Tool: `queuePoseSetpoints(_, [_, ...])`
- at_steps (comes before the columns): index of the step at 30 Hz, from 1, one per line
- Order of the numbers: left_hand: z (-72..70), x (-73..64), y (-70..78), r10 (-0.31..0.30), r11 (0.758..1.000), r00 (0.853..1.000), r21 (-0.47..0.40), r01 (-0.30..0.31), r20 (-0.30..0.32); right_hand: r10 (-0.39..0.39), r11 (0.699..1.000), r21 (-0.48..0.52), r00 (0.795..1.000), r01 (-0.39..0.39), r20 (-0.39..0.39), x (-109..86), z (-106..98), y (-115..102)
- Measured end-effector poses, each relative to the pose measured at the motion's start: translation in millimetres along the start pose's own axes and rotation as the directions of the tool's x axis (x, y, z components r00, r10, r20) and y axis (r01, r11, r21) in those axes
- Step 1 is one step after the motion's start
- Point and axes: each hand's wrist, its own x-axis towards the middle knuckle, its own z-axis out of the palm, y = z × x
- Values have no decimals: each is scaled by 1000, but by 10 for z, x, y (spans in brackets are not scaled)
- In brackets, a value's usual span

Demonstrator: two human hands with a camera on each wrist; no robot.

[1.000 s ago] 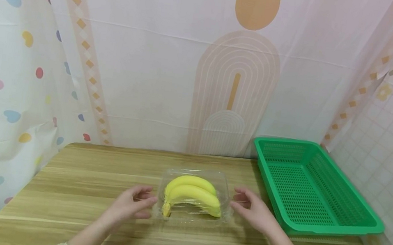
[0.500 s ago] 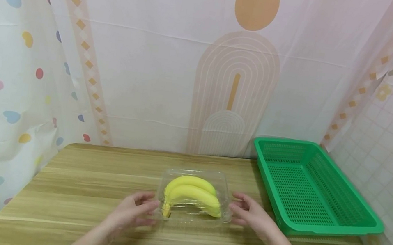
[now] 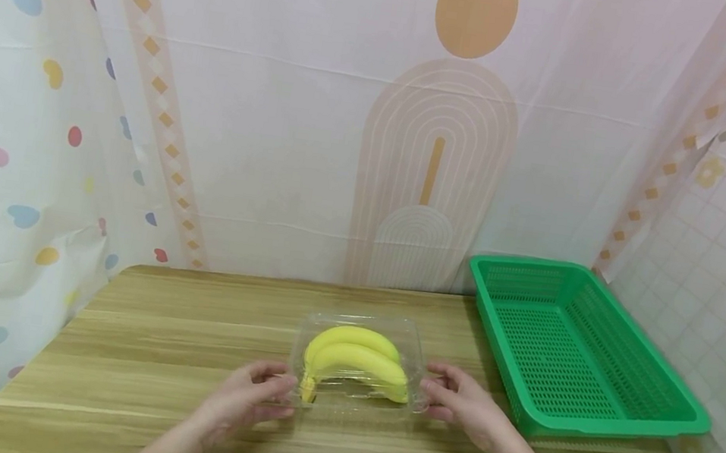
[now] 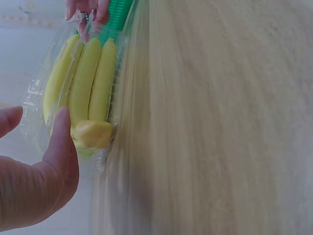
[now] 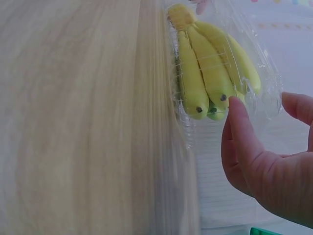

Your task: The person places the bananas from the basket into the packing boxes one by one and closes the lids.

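A clear plastic clamshell box (image 3: 349, 406) stands on the wooden table with yellow bananas (image 3: 359, 360) inside. In the left wrist view the bananas (image 4: 85, 83) lie side by side, joined at a stubby stem. My left hand (image 3: 251, 395) is at the box's left front corner, fingertips at the edge, thumb spread from the fingers. At the opposite side my right hand (image 3: 463, 404) has its fingertips at the right edge. In the right wrist view that hand (image 5: 264, 161) shows a wide gap between thumb and fingers. Whether either hand presses the plastic is hard to tell.
A green perforated basket (image 3: 598, 426) stands at the right of the table, close to my right hand. Behind the wooden table (image 3: 186, 318) hangs a patterned curtain (image 3: 274, 169), with more printed cloth at both sides.
Both hands have moved in from either side to the box's edges, and a little towards the front. The box and bananas have stayed in place.
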Motion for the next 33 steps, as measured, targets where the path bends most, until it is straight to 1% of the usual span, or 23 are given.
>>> queuePoseSetpoints(5, [5, 6, -29, -8, 999, 1000, -31, 8, -1, 3, 999, 42, 1000, -4, 8, 3, 7, 10])
queuePoseSetpoints(10, [0, 16, -59, -20, 996, 1000, -84, 21, 2, 15, 998, 67, 1000, -14, -22, 3, 35, 30])
queuePoseSetpoints(15, [-10, 17, -91, -13, 994, 1000, -106, 13, 7, 13, 997, 80, 1000, -11, -23, 3, 55, 49])
queuePoseSetpoints(20, [-14, 14, -94, -10, 994, 1000, -110, 11, 11, 5, 997, 82, 1000, -4, -17, 3, 65, 58])
queuePoseSetpoints(28, [9, 30, -106, -14, 992, 1000, -129, 12, -12, 35, 998, 55, 998, -32, -57, 17, 88, 62])
queuePoseSetpoints(33, [33, 37, -108, -9, 991, 1000, -131, 6, -23, 41, 999, 37, 997, -38, -68, 25, 99, 64])
